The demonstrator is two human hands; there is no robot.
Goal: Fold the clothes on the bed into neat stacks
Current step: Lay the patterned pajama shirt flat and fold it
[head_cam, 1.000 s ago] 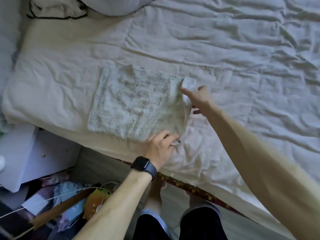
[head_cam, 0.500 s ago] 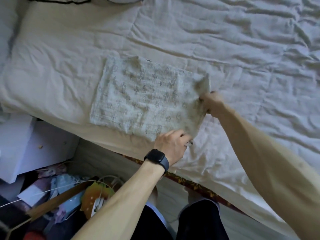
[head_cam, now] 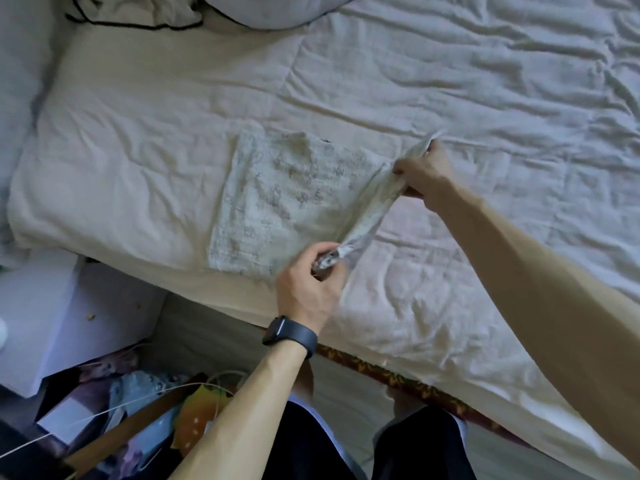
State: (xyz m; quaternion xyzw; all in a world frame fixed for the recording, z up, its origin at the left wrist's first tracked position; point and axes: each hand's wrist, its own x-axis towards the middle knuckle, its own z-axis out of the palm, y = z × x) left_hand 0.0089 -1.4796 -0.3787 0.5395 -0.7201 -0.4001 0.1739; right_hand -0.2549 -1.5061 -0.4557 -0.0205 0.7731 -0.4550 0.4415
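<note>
Pinching the raised right edge of the patterned cloth (head_cam: pixel 287 202) with left hand (head_cam: pixel 311 282) and right hand (head_cam: pixel 420 171), rest flat near the front of the bed (head_cam: pixel 156 133). Hold it taut, carry leftward, match corners, press smooth.

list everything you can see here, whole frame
patterned cloth: 1, pale with grey print, flat on the bed near its edge, right edge lifted
bed cover: 1, cream, wrinkled, over the whole bed
pillow: 1, grey, top edge of frame
black-edged fabric: 1, cream, top left on the bed
cabinet: 1, white, left beside the bed
floor clutter: several, mixed colours, bottom left
bed trim: 1, red and yellow, under the cover's edge
watch: 1, black, on the left wrist
trousers: 1 pair, black, bottom centre
left grip: 1, bare hand, pinches the cloth's near right corner
right grip: 1, bare hand, holds the cloth's far right corner
</note>
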